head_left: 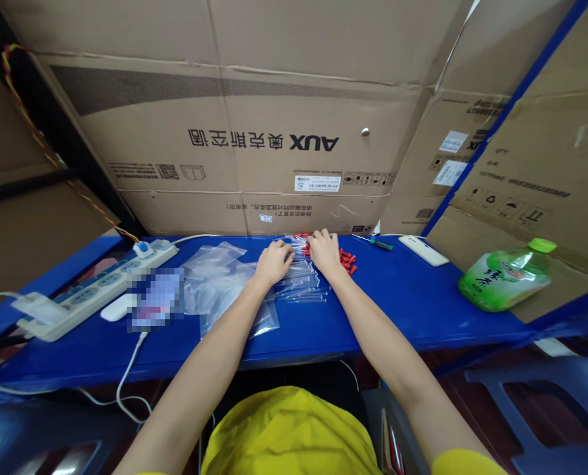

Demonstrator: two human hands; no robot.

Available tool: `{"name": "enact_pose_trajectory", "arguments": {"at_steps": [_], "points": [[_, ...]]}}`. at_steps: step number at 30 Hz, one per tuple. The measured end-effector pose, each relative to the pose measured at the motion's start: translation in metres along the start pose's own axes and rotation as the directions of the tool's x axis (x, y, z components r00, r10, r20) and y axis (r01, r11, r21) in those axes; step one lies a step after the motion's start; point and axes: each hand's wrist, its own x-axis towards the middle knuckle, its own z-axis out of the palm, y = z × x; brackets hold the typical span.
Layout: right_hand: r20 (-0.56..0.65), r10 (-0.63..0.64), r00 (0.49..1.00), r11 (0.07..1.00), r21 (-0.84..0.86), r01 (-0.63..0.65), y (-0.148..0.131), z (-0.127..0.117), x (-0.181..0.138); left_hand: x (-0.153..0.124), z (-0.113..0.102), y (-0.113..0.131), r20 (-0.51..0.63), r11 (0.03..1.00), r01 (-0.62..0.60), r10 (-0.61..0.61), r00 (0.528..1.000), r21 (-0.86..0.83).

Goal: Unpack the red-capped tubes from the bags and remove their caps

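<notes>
A spread of thin clear plastic tubes (301,284) lies on the blue table between my two hands. My left hand (275,261) is at the left side of the tubes, its fingers curled together and touching the pile. My right hand (324,251) reaches over the far right part of the pile with bent fingers, and its fingertips are hidden. Whatever either hand pinches is too small to make out. Small red caps (347,259) lie just right of my right hand, and more red shows between the hands. Clear plastic bags (219,280) lie left of and under my left forearm.
A white power strip (101,284) and a blurred phone-like item (156,297) are at the left. Right of the hands lie a green screwdriver (380,244), a white flat device (422,251) and a green tea bottle (506,277). A cardboard wall (274,99) closes the back.
</notes>
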Motion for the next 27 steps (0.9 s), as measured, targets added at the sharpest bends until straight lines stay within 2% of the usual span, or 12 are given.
{"name": "enact_pose_trajectory", "arguments": {"at_steps": [5,10,13,17,27], "points": [[0.003,0.007,1.0,0.999,0.042,-0.007,0.001,-0.006,0.0,-0.001,-0.001,-0.001,-0.047,1.0,-0.003,0.001,0.999,-0.024],[-0.019,-0.144,0.989,0.978,0.146,0.145,-0.001,-0.02,-0.004,0.0,-0.006,0.001,-0.137,1.0,-0.024,0.024,0.99,0.002],[-0.065,-0.217,0.974,0.958,0.18,0.225,-0.004,-0.026,-0.007,0.001,-0.007,0.002,-0.086,0.999,-0.03,0.032,0.996,0.025],[-0.079,-0.233,0.969,0.953,0.182,0.244,-0.007,-0.029,-0.01,0.002,-0.009,0.005,0.028,0.999,-0.008,0.007,1.0,0.036],[-0.068,-0.237,0.969,0.964,0.108,0.243,-0.008,-0.024,-0.011,-0.001,-0.016,0.011,0.105,0.994,-0.05,0.039,0.994,0.099]]}}
